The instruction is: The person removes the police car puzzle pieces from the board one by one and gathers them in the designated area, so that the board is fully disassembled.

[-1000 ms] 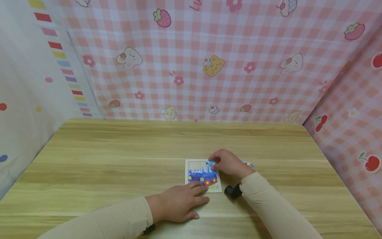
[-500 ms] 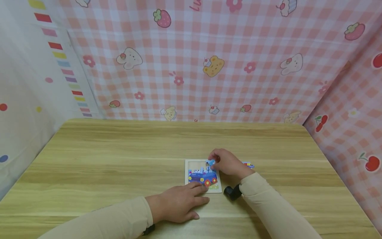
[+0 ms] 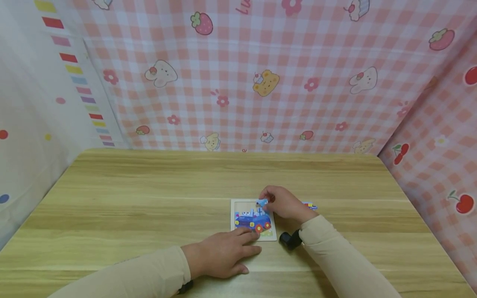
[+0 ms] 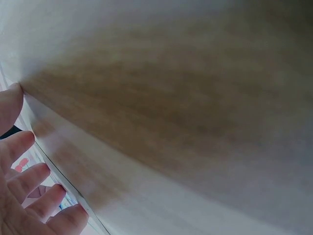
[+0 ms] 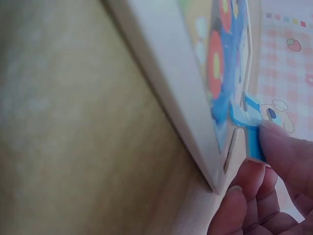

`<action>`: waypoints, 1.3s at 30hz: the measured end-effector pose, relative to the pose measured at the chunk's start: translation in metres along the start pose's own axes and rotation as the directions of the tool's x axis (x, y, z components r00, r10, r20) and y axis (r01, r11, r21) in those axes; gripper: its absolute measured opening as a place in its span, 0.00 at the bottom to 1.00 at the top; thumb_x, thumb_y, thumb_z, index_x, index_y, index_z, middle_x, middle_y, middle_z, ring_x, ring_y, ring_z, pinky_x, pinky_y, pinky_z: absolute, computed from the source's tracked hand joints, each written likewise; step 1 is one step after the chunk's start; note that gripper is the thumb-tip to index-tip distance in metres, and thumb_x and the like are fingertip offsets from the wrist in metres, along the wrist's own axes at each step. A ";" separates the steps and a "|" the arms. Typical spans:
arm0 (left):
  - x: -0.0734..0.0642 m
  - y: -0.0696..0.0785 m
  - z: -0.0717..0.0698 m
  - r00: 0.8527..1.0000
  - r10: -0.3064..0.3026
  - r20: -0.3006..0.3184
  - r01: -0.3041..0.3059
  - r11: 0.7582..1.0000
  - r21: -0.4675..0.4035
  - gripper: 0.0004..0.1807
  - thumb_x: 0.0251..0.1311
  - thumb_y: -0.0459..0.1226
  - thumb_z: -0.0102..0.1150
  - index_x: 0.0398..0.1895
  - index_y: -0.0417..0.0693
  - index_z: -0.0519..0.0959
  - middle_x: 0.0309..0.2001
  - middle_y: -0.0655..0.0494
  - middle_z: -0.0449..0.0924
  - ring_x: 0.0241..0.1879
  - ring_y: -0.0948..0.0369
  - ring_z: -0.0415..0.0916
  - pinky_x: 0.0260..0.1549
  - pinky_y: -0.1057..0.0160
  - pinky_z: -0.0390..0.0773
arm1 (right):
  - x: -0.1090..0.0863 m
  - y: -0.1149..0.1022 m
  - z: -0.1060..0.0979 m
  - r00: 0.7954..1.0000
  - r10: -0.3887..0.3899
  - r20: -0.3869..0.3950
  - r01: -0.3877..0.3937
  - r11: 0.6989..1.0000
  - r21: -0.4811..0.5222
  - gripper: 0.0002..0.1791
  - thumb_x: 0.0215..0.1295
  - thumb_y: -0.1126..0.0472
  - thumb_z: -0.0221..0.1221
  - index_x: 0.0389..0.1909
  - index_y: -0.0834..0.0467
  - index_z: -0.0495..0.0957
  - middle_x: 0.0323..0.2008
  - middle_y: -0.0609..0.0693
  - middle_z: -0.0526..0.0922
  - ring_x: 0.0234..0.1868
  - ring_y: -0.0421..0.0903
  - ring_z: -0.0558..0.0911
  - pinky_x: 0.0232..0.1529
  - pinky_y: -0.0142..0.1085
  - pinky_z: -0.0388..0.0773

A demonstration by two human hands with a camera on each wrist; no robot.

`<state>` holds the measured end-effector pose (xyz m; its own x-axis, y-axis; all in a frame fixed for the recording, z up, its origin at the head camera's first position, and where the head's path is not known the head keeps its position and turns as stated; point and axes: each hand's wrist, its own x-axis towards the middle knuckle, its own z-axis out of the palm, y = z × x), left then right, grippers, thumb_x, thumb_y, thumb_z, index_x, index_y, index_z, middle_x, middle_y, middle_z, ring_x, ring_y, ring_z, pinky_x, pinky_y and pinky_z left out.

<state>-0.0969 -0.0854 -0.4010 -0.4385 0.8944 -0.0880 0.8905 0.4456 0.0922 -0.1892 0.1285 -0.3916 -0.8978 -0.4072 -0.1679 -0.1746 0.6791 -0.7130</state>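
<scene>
A square jigsaw puzzle (image 3: 244,222) in a pale wooden frame lies on the table, its assembled part picturing a blue truck with red and yellow wheels. Bare backing shows along its upper left. My right hand (image 3: 284,203) pinches a blue puzzle piece (image 5: 254,139) between thumb and fingers at the upper right corner of the frame (image 5: 171,88); the piece is tilted there in the right wrist view. My left hand (image 3: 225,253) lies flat with fingers spread, its fingertips over the puzzle's lower left edge. In the left wrist view the fingers (image 4: 29,181) reach along the frame's side.
Another colourful piece (image 3: 310,205) lies on the wooden table (image 3: 130,207) beyond my right wrist, partly hidden by it. A black wrist camera (image 3: 290,239) sits under the right sleeve. Patterned cloth (image 3: 223,82) hangs behind the table.
The blue piece in my right hand has turned and shifted slightly left over the frame's upper right corner. My left hand stays in place.
</scene>
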 end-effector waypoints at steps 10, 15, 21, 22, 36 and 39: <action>0.001 -0.001 0.000 1.000 -0.009 0.029 0.009 1.000 -0.025 0.28 0.68 0.53 0.50 0.67 0.55 0.70 0.69 0.52 0.64 0.68 0.54 0.60 0.63 0.61 0.66 | -0.005 -0.002 -0.008 0.999 0.014 -0.030 -0.013 0.999 0.051 0.06 0.62 0.71 0.59 0.39 0.60 0.78 0.34 0.50 0.74 0.39 0.47 0.72 0.42 0.38 0.72; 0.001 -0.001 0.001 1.000 -0.004 0.021 0.004 1.000 -0.015 0.28 0.68 0.53 0.50 0.67 0.55 0.70 0.69 0.52 0.64 0.68 0.54 0.60 0.63 0.61 0.66 | -0.008 -0.002 -0.016 0.999 -0.002 -0.044 0.004 0.998 0.058 0.07 0.64 0.70 0.59 0.41 0.61 0.78 0.36 0.52 0.76 0.40 0.47 0.73 0.42 0.38 0.73; 0.001 -0.001 0.002 1.000 -0.004 0.014 0.004 1.000 -0.010 0.27 0.67 0.53 0.50 0.67 0.55 0.70 0.68 0.52 0.65 0.68 0.54 0.60 0.63 0.61 0.66 | -0.013 0.002 -0.028 0.997 -0.022 -0.077 0.026 0.999 0.048 0.09 0.64 0.68 0.59 0.45 0.62 0.78 0.37 0.53 0.77 0.38 0.47 0.74 0.40 0.38 0.73; 0.001 -0.001 0.002 1.000 -0.004 0.011 0.004 1.000 -0.007 0.27 0.67 0.53 0.50 0.67 0.55 0.70 0.68 0.52 0.65 0.68 0.54 0.60 0.63 0.61 0.66 | -0.014 0.003 -0.031 0.996 -0.015 -0.083 0.019 0.999 0.044 0.09 0.65 0.68 0.59 0.46 0.62 0.78 0.37 0.53 0.76 0.38 0.47 0.73 0.40 0.38 0.73; 0.001 0.000 0.003 1.000 -0.015 0.008 0.015 1.000 -0.005 0.28 0.67 0.53 0.50 0.68 0.55 0.70 0.69 0.52 0.64 0.68 0.54 0.60 0.62 0.60 0.67 | -0.029 0.020 -0.060 0.990 0.021 -0.136 -0.014 0.999 0.049 0.13 0.67 0.64 0.58 0.50 0.64 0.77 0.41 0.55 0.78 0.42 0.49 0.75 0.45 0.41 0.73; 0.002 0.000 0.003 1.000 -0.019 0.012 0.019 1.000 -0.003 0.28 0.67 0.53 0.50 0.68 0.55 0.70 0.69 0.52 0.64 0.68 0.54 0.60 0.62 0.60 0.67 | -0.032 0.027 -0.064 0.989 0.031 -0.147 -0.024 0.999 0.049 0.13 0.67 0.64 0.58 0.50 0.64 0.77 0.41 0.56 0.78 0.43 0.50 0.75 0.45 0.41 0.74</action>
<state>-0.0971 -0.0841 -0.4042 -0.4537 0.8854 -0.1013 0.8816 0.4625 0.0939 -0.1915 0.1989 -0.3615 -0.9526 -0.2912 -0.0880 -0.1328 0.6584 -0.7409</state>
